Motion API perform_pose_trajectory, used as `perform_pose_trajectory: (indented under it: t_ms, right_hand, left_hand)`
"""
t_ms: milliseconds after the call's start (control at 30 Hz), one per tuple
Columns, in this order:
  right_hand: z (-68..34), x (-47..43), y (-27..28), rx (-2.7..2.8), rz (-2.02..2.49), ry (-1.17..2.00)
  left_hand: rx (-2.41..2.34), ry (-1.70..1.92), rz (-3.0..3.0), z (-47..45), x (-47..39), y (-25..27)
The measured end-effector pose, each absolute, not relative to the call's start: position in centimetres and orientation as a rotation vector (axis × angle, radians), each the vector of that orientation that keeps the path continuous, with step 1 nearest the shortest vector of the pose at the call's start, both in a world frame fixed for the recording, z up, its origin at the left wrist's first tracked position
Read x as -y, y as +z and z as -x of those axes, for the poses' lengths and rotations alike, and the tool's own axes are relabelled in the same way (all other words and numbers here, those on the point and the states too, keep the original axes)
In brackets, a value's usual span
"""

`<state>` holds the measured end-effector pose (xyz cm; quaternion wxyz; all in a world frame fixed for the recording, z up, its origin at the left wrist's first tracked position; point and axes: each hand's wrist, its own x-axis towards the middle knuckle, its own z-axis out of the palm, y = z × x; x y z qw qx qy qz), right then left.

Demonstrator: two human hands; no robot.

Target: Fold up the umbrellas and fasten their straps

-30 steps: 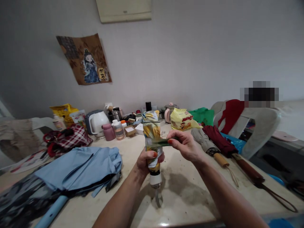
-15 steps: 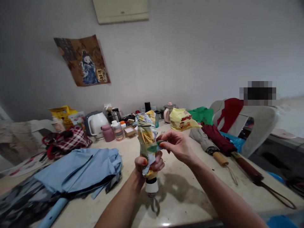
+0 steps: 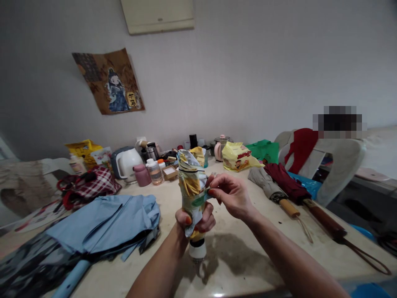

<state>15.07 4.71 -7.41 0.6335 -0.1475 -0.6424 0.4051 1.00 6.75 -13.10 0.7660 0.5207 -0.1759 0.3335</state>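
A folded umbrella point(image 3: 192, 182) with yellow, white and green patterned cloth stands upright in front of me, its white handle point(image 3: 197, 251) pointing down and a wrist loop dangling below. My left hand point(image 3: 197, 217) is wrapped round the lower part of the cloth. With thumb and fingers pinched, my right hand point(image 3: 231, 194) grips the end of the umbrella's closing strap point(image 3: 200, 200), which lies across the cloth. Whether the strap's end is fastened cannot be seen behind the fingers.
A light blue umbrella point(image 3: 105, 221) lies loosely folded at left. Grey point(image 3: 266, 184) and dark red point(image 3: 287, 182) umbrellas lie at right. Along the wall stand a kettle point(image 3: 127, 163), bottles point(image 3: 154, 171) and a yellow packet point(image 3: 237, 156). A person in red point(image 3: 300, 147) sits beyond the table.
My right hand has drawn the strap round closer against the cloth, near the umbrella's right side. The left hand keeps its hold, and the view has shifted slightly.
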Motion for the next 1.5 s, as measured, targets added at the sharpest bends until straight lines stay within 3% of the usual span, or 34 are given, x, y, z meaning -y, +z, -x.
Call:
perform_pose_trajectory:
  t_ms: [500,633,867,1067,1267,1500]
  right_hand:
    - [-15.2,-5.7,-7.5,1.421,0.343,1.020]
    - [-15.2,-6.6,-8.3,1.385,0.546,0.946]
    - [-14.7,-8.5,-10.5,1.507,1.036,0.669]
    - [-14.7,-8.9,-10.6,1.577,1.235,0.797]
    - [-16.5,-9.7,-10.5,1.503,1.182,1.082]
    - [-24.7,-13.0,-9.3,1.502,1.557,0.757]
  left_hand:
    - [0.383,0.605,-1.063,-1.7,-6.4,-13.6]
    - [0.311,0.696,-0.979,-1.6,-6.0,-13.4]
    - [-0.246,0.973,-0.845,-2.0,-7.6,-13.3]
    - [-0.702,1.191,-1.045,-3.7,-7.7,-13.3]
    - [-0.661,0.988,-1.179,-4.0,-7.2,-13.8]
    - [-0.856,0.919,-1.054,-3.3,-7.7,-13.7]
